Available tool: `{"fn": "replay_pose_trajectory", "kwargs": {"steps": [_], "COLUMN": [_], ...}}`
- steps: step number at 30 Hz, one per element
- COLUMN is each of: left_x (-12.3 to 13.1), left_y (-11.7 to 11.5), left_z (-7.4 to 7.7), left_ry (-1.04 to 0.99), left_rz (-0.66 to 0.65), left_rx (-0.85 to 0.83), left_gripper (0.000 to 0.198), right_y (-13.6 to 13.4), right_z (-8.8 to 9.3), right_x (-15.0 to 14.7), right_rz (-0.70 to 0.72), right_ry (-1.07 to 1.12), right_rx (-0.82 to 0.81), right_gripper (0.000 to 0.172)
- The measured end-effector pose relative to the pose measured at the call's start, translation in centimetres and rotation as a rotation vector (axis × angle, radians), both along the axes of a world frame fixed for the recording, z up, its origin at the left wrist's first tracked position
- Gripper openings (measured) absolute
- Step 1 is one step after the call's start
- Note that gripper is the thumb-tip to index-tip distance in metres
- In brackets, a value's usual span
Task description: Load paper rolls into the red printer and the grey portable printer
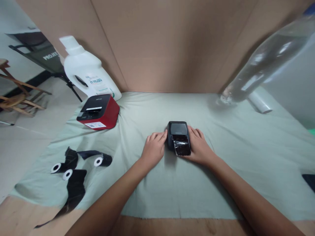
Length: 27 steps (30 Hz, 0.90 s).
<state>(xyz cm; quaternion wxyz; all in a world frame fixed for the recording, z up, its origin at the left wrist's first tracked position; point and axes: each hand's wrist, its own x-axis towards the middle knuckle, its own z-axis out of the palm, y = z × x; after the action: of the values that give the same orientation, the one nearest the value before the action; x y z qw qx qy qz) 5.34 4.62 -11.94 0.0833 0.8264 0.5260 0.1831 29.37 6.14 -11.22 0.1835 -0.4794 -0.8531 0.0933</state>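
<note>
A small black portable printer (178, 128) sits on the green cloth in front of me, with a glossy black strip (182, 146) hanging from its front. My left hand (154, 148) rests on the cloth, its fingers held together and their tips against the printer's left side. Around the right side of the printer lies my right hand (199, 147), with part of its thumb and palm hidden behind the strip. Between them the two hands hold the printer.
On the left are a red and black printer (111, 113), a white detergent bottle (88, 72) and several rolls (106, 160) with black strips unwound. A large clear bottle (265, 59) and a pale cylinder (260, 101) stand at the right. Cardboard (172, 46) closes off the back.
</note>
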Motion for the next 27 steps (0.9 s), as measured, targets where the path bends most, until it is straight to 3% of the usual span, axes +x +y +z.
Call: {"fn": "replay_pose_trajectory", "kwargs": {"steps": [13, 19, 27], "left_x": [-0.8, -0.6, -1.0], "left_y": [-0.8, -1.0, -1.0], "left_z": [0.4, 0.5, 0.7], "left_ry": [-0.031, -0.046, -0.375], "left_rz": [-0.098, -0.078, -0.015], "left_rx": [0.04, 0.016, -0.049], "left_gripper": [0.047, 0.047, 0.049], "right_y": [-1.9, -1.8, -1.7], "right_z": [-0.1, 0.0, -0.1], "right_x": [-0.1, -0.1, 0.0], "right_rz": [0.024, 0.018, 0.024], "right_ry": [-0.033, -0.02, -0.024], "right_rx": [0.005, -0.029, -0.031], "right_gripper": [0.117, 0.117, 0.118]}}
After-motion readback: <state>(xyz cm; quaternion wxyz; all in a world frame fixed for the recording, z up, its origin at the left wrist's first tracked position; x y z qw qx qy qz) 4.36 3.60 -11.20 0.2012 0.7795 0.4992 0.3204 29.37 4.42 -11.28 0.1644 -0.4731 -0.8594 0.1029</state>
